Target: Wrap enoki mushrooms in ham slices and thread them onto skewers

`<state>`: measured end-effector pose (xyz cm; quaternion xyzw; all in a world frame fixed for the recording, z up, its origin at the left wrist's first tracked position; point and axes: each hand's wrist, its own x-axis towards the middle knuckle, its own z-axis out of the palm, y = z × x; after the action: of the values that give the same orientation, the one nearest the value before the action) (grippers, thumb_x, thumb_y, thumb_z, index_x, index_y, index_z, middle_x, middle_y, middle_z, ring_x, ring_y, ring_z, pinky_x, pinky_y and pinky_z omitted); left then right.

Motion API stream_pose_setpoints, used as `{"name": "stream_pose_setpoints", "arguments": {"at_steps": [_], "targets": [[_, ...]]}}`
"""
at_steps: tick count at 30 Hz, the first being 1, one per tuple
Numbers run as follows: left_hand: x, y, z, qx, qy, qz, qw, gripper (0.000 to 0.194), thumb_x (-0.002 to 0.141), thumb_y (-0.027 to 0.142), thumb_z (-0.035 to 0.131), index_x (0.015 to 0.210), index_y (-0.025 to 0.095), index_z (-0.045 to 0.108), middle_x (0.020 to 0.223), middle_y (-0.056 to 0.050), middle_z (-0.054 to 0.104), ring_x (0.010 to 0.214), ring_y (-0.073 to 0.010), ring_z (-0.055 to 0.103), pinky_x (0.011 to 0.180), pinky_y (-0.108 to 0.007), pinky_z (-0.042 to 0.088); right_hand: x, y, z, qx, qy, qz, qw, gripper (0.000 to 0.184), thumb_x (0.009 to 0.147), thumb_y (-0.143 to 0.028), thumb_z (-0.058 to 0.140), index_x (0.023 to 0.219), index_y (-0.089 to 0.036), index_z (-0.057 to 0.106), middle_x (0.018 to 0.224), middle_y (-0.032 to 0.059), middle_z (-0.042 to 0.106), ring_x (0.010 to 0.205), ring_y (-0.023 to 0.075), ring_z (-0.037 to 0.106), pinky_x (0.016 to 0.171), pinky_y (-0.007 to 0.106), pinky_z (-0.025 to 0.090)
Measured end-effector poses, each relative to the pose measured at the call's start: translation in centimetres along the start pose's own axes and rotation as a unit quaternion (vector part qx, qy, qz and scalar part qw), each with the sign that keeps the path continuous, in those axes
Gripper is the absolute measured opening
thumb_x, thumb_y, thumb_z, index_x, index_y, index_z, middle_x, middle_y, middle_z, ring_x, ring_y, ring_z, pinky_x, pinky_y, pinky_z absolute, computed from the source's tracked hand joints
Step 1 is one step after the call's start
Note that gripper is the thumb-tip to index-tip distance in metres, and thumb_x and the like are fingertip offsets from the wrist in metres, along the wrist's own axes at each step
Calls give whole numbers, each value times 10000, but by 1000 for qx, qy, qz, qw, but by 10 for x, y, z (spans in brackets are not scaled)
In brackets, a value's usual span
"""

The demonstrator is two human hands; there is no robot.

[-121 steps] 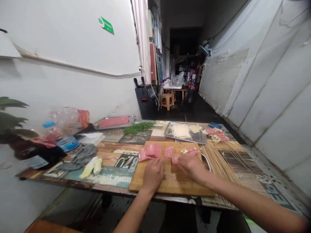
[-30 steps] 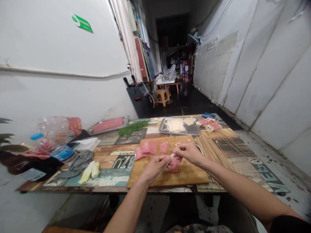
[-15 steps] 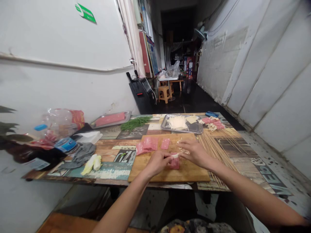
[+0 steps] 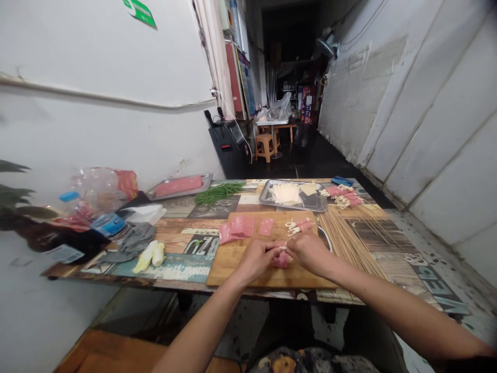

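On the wooden cutting board point(image 4: 233, 269), a thin pink meat slice point(image 4: 281, 260) lies under my fingers with pale enoki mushroom strands across it. My left hand point(image 4: 258, 257) pinches the slice's left edge and my right hand point(image 4: 308, 253) pinches its right side; the slice's far edge looks folded over the strands. Just behind my right hand rest finished-looking meat and enoki rolls point(image 4: 301, 226). A single meat slice point(image 4: 266, 227) lies flat behind my left hand, and overlapping meat slices point(image 4: 240, 227) are stacked to its left.
Bamboo skewers point(image 4: 349, 241) spread to the board's right. Behind are a metal tray point(image 4: 320, 206) of enoki, more rolls point(image 4: 345, 196), green chives point(image 4: 217, 194) and a meat tray point(image 4: 207, 182). At left lie cabbage leaves point(image 4: 149, 257), a grey cloth point(image 4: 135, 243) and bottles.
My right hand has moved in and closed its fingers at the meat slice's right side. The rolls behind it now show more. My left hand stays at the slice. The view has shifted slightly.
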<state>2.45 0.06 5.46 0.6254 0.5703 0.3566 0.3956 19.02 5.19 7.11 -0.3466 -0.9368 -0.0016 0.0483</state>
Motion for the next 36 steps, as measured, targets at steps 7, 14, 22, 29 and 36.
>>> {"name": "stream_pose_setpoints", "arguments": {"at_steps": [7,14,22,29,36], "targets": [[2,-7,14,58,116,152,980,165,852,224,604,867,202,766,833,-25,752,751,-168,681,729,-248,498,-5,6,-3,165,4,61,984,188,861,-228,536,724,-143,632,649,43,648,595,133,562,516,236,243],[1,-4,21,17,158,183,970,225,901,269,552,1003,202,740,894,-23,749,783,-155,683,728,-235,512,0,17,6,600,-19,108,792,363,781,-459,647,626,-138,577,564,13,611,483,98,542,483,216,409],[-1,-13,25,18,123,159,979,297,906,256,501,1112,173,699,911,-55,734,807,-157,657,746,-249,512,-2,8,26,823,-16,128,553,364,632,-405,814,720,-122,604,712,37,692,621,105,644,596,217,519],[4,-14,2,-29,42,87,995,202,818,303,633,874,163,766,852,-61,746,814,-194,680,764,-274,520,-1,9,42,774,6,119,621,357,658,-453,780,713,-130,639,658,31,685,580,118,624,554,234,498],[11,-46,3,7,58,96,994,160,771,307,697,794,164,765,846,-64,751,764,-184,696,703,-259,544,1,13,68,505,115,64,853,210,804,-345,659,723,-154,689,687,25,684,621,127,587,591,229,437]]}}
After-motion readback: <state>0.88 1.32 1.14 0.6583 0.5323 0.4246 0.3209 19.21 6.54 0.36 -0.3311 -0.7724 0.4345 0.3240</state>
